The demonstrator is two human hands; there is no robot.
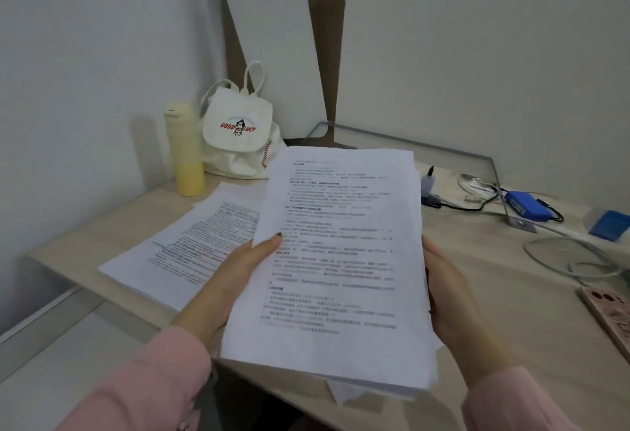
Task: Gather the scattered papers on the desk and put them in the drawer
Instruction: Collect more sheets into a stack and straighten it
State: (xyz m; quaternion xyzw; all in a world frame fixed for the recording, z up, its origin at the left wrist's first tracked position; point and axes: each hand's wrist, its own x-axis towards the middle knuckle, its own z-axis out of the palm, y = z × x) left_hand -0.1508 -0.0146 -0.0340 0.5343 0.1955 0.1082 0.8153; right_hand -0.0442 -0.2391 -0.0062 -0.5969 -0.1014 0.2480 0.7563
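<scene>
I hold a stack of printed white papers (341, 260) up above the light wooden desk (511, 311). My left hand (231, 280) grips the stack's left edge, thumb on the top sheet. The stack's right edge sits in my right hand (450, 290), whose fingers are hidden behind the sheets. More printed papers (180, 253) lie flat on the desk to the left, partly under the held stack. No drawer is in view.
A yellow bottle (185, 151) and a white cloth backpack (238, 130) stand at the back left corner. Cables, a blue box (528, 209) and another blue item (610, 224) lie at the right. A pink palette (610, 314) sits at the right edge.
</scene>
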